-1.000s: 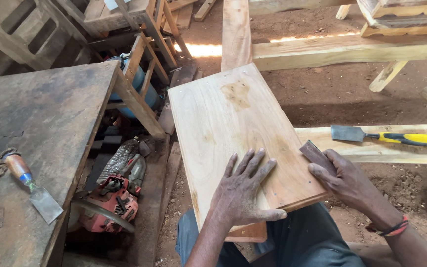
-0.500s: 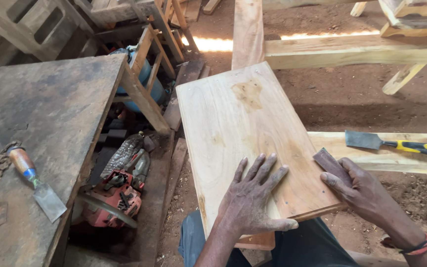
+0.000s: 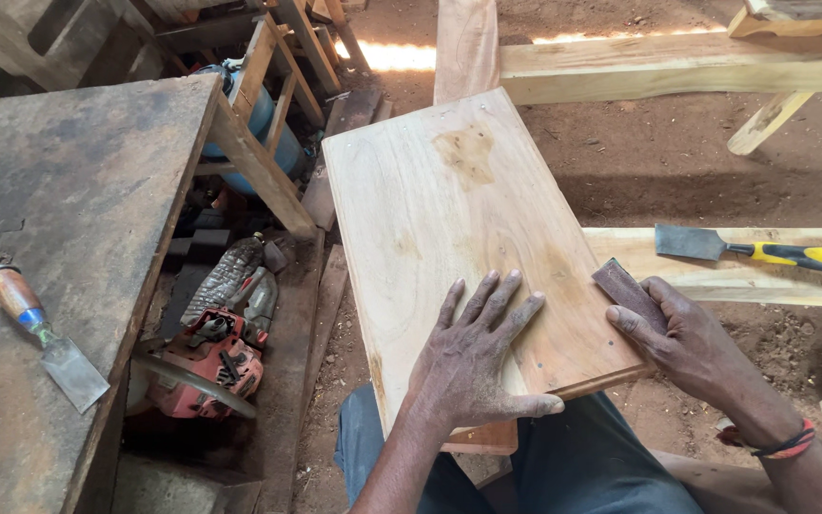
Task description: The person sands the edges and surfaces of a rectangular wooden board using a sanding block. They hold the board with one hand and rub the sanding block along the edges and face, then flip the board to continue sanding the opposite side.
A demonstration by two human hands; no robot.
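board: pale wooden board (image 3: 459,238) resting on the person's lap, far end leaning toward the long beam (image 3: 677,62); darker stain near its far end
step: sanding the board's right edge, by the look of it; the surface already looks smooth
next move: would call for steady strokes along the edge, board kept pinned
left hand: left hand (image 3: 473,366) flat on the board's near end, fingers spread wide, gripping nothing
right hand: right hand (image 3: 687,343) at the board's right edge, fingers curled round a dark sanding block (image 3: 628,290)
beyond the board: chisel with yellow handle (image 3: 763,250) on a plank to its right; scraper (image 3: 45,338) on the dark bench to its left; red chainsaw (image 3: 206,366) on the ground between bench and board
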